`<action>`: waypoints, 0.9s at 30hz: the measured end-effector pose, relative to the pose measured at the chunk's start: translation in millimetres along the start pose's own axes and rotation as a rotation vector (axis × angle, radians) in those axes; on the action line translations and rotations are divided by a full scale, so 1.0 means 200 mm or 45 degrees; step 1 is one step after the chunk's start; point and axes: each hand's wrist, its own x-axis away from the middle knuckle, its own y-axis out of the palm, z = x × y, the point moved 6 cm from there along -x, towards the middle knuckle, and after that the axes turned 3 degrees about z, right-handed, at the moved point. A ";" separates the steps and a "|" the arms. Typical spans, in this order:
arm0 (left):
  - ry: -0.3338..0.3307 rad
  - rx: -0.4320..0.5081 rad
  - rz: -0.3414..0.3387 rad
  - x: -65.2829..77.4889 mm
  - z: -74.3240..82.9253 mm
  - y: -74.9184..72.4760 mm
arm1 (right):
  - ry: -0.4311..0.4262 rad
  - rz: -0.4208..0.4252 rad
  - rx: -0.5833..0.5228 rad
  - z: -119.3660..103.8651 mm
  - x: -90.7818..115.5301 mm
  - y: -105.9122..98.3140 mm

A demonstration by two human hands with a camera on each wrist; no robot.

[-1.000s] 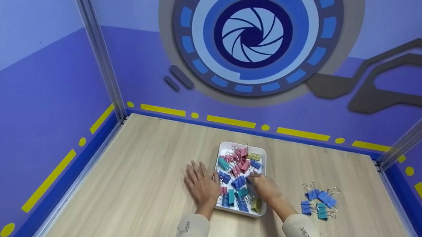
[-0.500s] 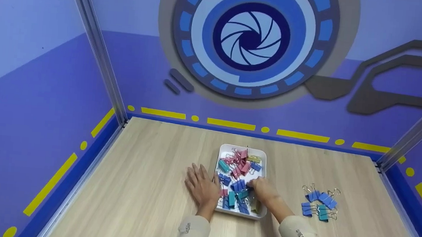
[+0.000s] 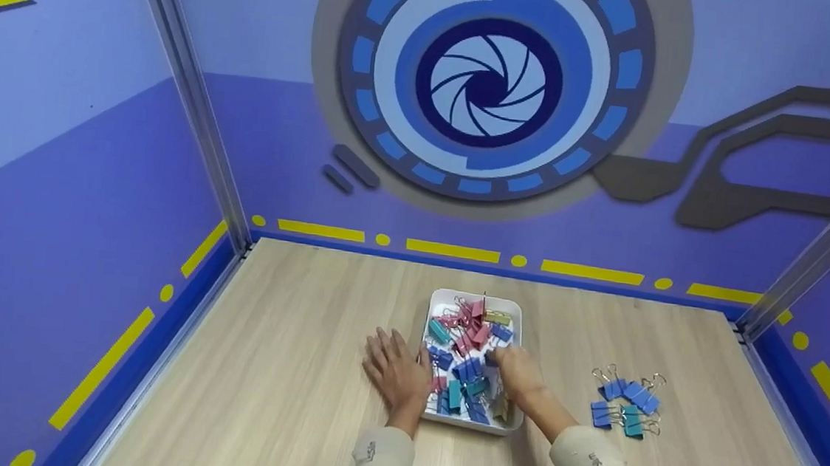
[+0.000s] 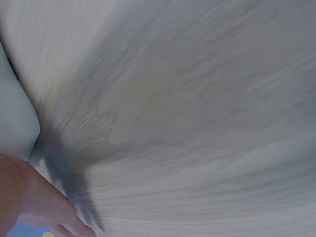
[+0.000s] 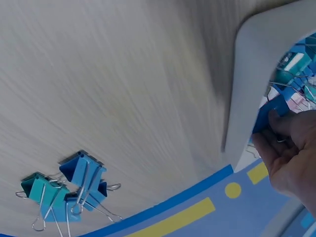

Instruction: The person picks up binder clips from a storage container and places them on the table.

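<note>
A white tray (image 3: 474,424) on the wooden table holds several binder clips in pink, blue, teal and yellow. My right hand (image 3: 520,375) reaches over its right rim. In the right wrist view, the thumb and fingers of that hand pinch a blue binder clip (image 5: 272,112) just inside the tray wall. My left hand (image 3: 398,372) lies with fingers spread on the table along the tray's left side, thumb at the rim. In the left wrist view only part of the left hand (image 4: 44,202) shows, beside the tray's pale outer wall (image 4: 17,113).
To the right of the tray, a small group of binder clips rests on the table (image 3: 285,371): several blue clips (image 3: 641,397) and a teal clip (image 3: 632,422). Purple-blue printed walls (image 3: 267,140) with metal corner posts (image 3: 196,97) enclose the table's back and sides.
My right hand has stayed at the tray's right side, its fingers now drawn in round a blue binder clip. The left hand has kept its place; the head view has tilted slightly up.
</note>
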 end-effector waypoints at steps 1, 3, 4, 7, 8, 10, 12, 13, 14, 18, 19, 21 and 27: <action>0.000 -0.004 -0.001 0.00 0.00 0.00 | 0.016 0.015 -0.021 0.01 -0.01 -0.03; 0.005 -0.018 -0.011 0.00 0.01 0.01 | 0.049 0.051 -0.062 0.03 -0.03 -0.09; 0.006 -0.028 -0.020 0.00 0.01 0.01 | 0.054 0.067 -0.065 0.04 -0.03 -0.12; 0.010 -0.044 -0.036 0.01 0.01 0.00 | 0.064 0.099 -0.098 0.10 -0.04 -0.22; 0.012 -0.041 -0.042 0.00 0.01 0.00 | 0.072 0.104 -0.108 0.12 -0.03 -0.25; 0.014 -0.043 -0.054 0.00 0.02 -0.01 | 0.087 0.123 -0.109 0.18 -0.02 -0.31; 0.013 -0.055 -0.066 0.00 0.02 -0.01 | 0.116 0.133 -0.083 0.25 0.01 -0.36; 0.013 -0.062 -0.072 -0.01 0.02 -0.01 | 0.129 0.130 -0.078 0.29 0.03 -0.38; 0.011 -0.067 -0.077 -0.01 0.01 -0.01 | 0.144 0.127 -0.058 0.33 0.05 -0.39; -0.001 -0.066 -0.076 -0.02 0.01 -0.01 | 0.156 0.097 -0.009 0.44 0.11 -0.40; 0.000 -0.056 -0.069 -0.03 0.00 -0.01 | 0.159 0.096 -0.001 0.46 0.13 -0.39; 0.001 -0.046 -0.063 -0.03 0.00 -0.01 | 0.162 0.101 0.023 0.50 0.15 -0.37; 0.014 -0.074 -0.058 0.00 0.01 0.00 | 0.199 0.065 0.057 0.61 0.26 -0.25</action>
